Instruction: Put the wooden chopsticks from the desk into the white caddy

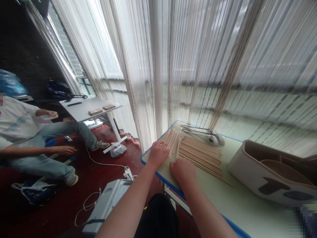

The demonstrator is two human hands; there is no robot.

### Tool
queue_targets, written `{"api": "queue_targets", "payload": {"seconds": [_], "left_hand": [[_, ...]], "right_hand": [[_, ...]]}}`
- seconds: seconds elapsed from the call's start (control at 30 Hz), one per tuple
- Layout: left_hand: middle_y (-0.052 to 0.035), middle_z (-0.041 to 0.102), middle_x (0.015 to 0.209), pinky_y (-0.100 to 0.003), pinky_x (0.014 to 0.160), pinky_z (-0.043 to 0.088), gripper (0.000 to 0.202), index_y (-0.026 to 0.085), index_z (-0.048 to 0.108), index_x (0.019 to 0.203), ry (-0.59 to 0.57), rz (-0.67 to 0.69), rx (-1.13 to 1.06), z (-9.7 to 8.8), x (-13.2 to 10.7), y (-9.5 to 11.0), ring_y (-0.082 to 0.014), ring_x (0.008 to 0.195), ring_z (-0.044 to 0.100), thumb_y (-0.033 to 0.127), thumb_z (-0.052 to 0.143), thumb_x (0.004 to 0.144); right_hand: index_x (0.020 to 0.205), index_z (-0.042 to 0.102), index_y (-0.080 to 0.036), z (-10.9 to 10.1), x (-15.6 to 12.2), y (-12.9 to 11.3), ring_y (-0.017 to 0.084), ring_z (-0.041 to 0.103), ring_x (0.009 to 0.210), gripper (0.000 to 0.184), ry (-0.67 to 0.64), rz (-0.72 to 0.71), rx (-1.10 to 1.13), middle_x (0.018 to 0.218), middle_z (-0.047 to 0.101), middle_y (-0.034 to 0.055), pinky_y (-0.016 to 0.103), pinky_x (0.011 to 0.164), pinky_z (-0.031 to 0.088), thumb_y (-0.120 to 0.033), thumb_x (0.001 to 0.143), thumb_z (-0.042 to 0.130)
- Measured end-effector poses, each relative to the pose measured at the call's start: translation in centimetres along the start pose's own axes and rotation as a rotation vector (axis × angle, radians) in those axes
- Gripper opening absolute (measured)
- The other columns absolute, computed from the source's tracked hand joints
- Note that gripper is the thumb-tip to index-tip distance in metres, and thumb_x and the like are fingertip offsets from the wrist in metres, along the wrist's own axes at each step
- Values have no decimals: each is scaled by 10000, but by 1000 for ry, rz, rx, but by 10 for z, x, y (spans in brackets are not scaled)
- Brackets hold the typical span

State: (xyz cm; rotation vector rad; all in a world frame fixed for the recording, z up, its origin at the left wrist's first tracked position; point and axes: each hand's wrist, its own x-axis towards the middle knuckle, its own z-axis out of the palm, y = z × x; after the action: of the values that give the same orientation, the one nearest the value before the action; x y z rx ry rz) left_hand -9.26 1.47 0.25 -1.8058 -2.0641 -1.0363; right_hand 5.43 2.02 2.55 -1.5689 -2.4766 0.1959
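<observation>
Showing, from the head camera, the left hand [158, 154] and right hand [182, 171] lying flat and open, palms down, on a blue-edged table [237, 198], touching thin wooden sticks [200, 157] laid side by side, with long-handled metal utensils [198, 130] farther away.

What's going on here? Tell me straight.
A person's left hand rests at the end of a loose bunch of wooden sticks on a blue-edged table. Their right hand lies beside a neat row of sticks. Metal utensils lie beyond them, and a compartmented organiser sits to the right. Another person sits off to the left, away from this table.
</observation>
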Motion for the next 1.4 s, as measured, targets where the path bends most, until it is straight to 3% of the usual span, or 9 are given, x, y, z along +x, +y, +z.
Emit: {"api": "queue_targets", "payload": {"seconds": [0.27,0.47,0.6,0.7,0.87,1.07,1.2,1.4], "left_hand": [[-87,591,987,-385,927,398,208,185,622,977,22,-32,52,-1,1,6,-231,1011,492,260,546,798],[-86,610,995,-380,924,405,250,191,619,1040,66,-43,6,-5,1,5,-228,1009,507,277,516,828],[-64,644,992,-345,929,416,257,196,634,1030,92,5,-184,-7,1,5,-188,1006,539,288,449,878],[-53,674,943,-306,869,458,261,180,660,945,81,-51,-378,-6,2,4,-162,932,586,319,449,877],[-52,696,901,-286,757,504,298,156,661,939,-48,-247,-629,-1,8,11,-159,815,630,386,524,808],[-42,693,800,-268,695,498,285,148,656,856,-34,-250,-723,6,17,21,-157,739,631,397,559,758],[-34,689,766,-254,650,481,266,155,656,828,-11,-271,-657,9,22,21,-147,689,623,389,548,760],[-46,685,711,-265,649,434,204,181,675,744,-79,-255,-209,13,31,22,-161,676,618,330,538,769]], "right_hand": [[746,666,-187,-4,-1,6,252,643,660,315,166,108,24,712,677,109,311,578,399,-334,821,398],[736,616,-205,-2,-3,4,182,609,636,230,240,-13,88,687,664,54,256,576,331,-304,825,428],[767,606,-210,2,-2,2,163,604,648,220,222,-125,112,722,675,38,249,576,306,-300,844,420],[771,600,-213,4,-1,2,163,604,663,213,207,-173,107,735,676,33,251,574,298,-302,846,422],[807,601,-207,3,-1,6,168,606,702,196,194,-164,104,780,680,44,245,597,317,-292,845,428],[858,600,-216,2,0,12,163,613,742,227,191,-126,129,849,694,38,239,614,340,-313,872,395],[837,627,-225,4,0,11,170,624,734,276,179,-134,148,804,696,35,241,634,361,-357,876,387],[841,632,-209,-3,2,21,202,632,725,276,178,51,73,780,690,77,274,629,382,-372,848,410]]}}
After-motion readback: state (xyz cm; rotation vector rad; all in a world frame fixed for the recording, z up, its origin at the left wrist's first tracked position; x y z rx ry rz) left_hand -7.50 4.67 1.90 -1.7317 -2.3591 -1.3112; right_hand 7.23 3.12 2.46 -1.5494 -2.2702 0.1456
